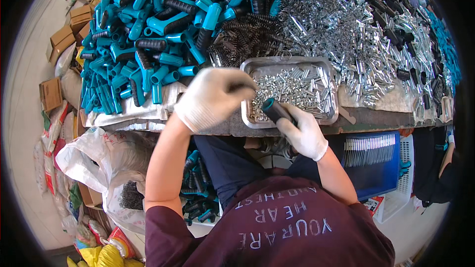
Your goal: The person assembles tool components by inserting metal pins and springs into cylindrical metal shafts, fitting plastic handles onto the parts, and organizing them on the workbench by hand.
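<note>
Gripping a black handle (278, 112) in the closed fingers of the right hand (304, 136), above the worktop's front edge (225, 129). Running the handle's long axis back and leftward, pointing its teal mouth toward the nearby left hand (215, 96). Curling the blurred left fingers over the metal tray's left edge (244, 106); cannot tell whether gripping anything. Holding small metal parts (282, 86) within the tray, behind.

The left hand (217, 94) wears a white, close-fitting knitted glove (200, 106) with a finely ribbed cuff (189, 117); the right hand (299, 131) wears a matching white knitted glove (311, 141). A loose maroon short-sleeved cloth T-shirt (297, 249) carries several rows of pale capital lettering (286, 230); its sleeves (166, 232) end near the elbows, leaving both forearms (168, 160) bare. The trousers (222, 163) are dark navy cloth.
</note>
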Action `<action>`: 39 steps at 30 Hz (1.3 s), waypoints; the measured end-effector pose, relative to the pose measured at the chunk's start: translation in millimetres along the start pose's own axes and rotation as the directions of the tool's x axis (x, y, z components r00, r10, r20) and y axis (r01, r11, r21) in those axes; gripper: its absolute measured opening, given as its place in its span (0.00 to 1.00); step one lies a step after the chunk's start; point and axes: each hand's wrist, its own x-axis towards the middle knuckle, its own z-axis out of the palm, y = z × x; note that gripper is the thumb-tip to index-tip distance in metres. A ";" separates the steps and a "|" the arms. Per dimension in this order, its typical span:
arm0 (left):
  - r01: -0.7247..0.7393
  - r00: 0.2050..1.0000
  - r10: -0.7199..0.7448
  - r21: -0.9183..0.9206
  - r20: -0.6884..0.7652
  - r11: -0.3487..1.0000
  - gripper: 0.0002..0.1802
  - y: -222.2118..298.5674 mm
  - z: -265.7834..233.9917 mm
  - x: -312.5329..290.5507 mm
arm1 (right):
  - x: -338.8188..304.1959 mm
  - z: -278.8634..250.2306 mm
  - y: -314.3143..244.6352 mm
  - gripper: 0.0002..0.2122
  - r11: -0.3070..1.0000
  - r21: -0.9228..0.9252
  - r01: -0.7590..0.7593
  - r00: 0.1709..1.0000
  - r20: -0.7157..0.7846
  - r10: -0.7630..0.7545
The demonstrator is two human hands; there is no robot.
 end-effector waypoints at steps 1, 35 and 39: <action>-0.036 0.997 0.041 -0.075 0.072 0.997 0.09 -5.1 9.5 0.4 | -3.9 -1.7 -11.3 0.22 1.000 -0.009 -0.015 1.000 0.027 0.015; 0.135 0.988 -0.135 0.012 0.078 0.991 0.20 -0.4 -26.4 6.1 | -28.6 -13.0 0.2 0.24 0.999 -0.049 0.021 0.982 -0.187 -0.030; 0.112 0.941 -0.159 0.169 0.297 0.979 0.21 7.3 -17.3 11.6 | -35.0 -11.6 -1.1 0.23 0.953 -0.245 0.178 0.964 -0.152 -0.219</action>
